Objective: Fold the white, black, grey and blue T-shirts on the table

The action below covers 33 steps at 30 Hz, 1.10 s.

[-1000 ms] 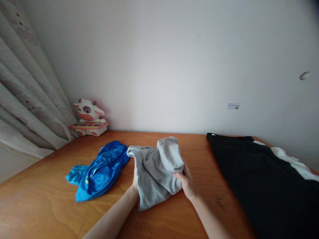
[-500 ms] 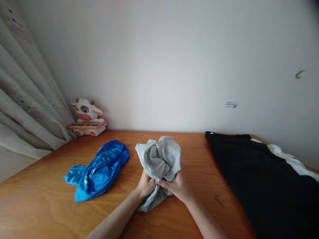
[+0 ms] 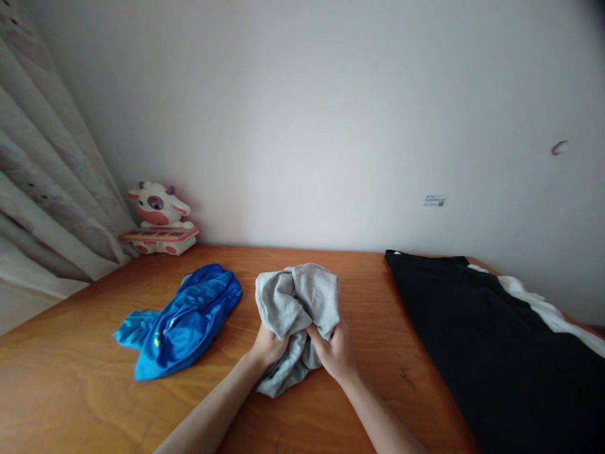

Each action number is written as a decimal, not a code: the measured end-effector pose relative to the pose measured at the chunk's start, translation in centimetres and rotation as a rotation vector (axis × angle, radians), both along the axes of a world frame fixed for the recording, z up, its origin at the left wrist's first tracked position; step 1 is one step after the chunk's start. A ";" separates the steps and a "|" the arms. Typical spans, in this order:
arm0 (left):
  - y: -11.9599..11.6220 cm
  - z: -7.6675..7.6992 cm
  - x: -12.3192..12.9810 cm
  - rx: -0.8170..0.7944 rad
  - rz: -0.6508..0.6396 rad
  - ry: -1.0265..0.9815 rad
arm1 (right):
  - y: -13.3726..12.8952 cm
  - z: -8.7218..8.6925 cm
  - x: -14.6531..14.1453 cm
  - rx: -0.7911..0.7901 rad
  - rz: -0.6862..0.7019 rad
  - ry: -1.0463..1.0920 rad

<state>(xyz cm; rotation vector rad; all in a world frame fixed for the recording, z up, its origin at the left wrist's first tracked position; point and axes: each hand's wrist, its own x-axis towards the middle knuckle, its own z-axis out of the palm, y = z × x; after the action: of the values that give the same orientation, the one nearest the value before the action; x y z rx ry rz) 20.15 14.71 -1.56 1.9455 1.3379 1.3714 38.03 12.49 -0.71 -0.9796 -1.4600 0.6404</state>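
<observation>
OK, blue garment (image 3: 189, 321) lies crumpled at left on the bench (image 3: 85, 366), probably set aside for elbow room. Grey cloth (image 3: 319, 290) is bunched over mid-bench, held from 2 sides, likely so folds don't spill. Black cloth (image 3: 472, 328) is spread at right, apart from the hands. Left hand (image 3: 268, 345): forearm angled inward, fingers curled into grey cloth, tips hidden. Right hand (image 3: 338, 356): mirrored, thumb pinching the front fold, other fingertips hidden.

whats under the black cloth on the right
White fabric shows past the far right edge of the black cloth, seemingly partly beneath it, on the wooden table. Anything else underneath is covered.
</observation>
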 end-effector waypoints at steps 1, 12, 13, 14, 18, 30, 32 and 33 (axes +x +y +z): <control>0.0 0.2 0.0 0.004 -0.023 0.006 | 0.1 -0.1 0.1 0.003 -0.005 0.007; -0.5 2.5 1.0 -0.049 -0.192 -0.433 | 1.1 0.1 0.9 0.008 -0.097 0.083; -0.4 2.7 1.1 -0.090 -0.222 -0.537 | 1.1 0.1 1.0 0.005 -0.096 0.079; -0.3 2.9 1.2 -0.129 -0.242 -0.631 | 1.1 0.2 1.1 -0.002 -0.098 0.078; 0.8 3.4 0.5 -0.249 -0.146 -0.688 | 1.2 0.3 1.5 -0.045 -0.090 0.096; 0.1 4.2 -5.1 -0.089 0.194 0.496 | 1.2 1.1 2.3 -0.085 -0.080 0.061; -0.5 4.7 -7.1 -0.077 0.243 0.565 | 1.3 0.8 2.4 -0.109 -0.075 0.036; -0.7 4.9 -8.2 -0.077 0.268 0.583 | 1.4 0.6 2.4 -0.119 -0.071 0.031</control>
<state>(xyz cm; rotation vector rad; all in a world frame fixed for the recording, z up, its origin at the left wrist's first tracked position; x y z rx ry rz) 11.91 13.99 3.37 2.2721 1.9371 0.8552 40.46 13.87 -0.12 -1.1036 -1.3660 0.6937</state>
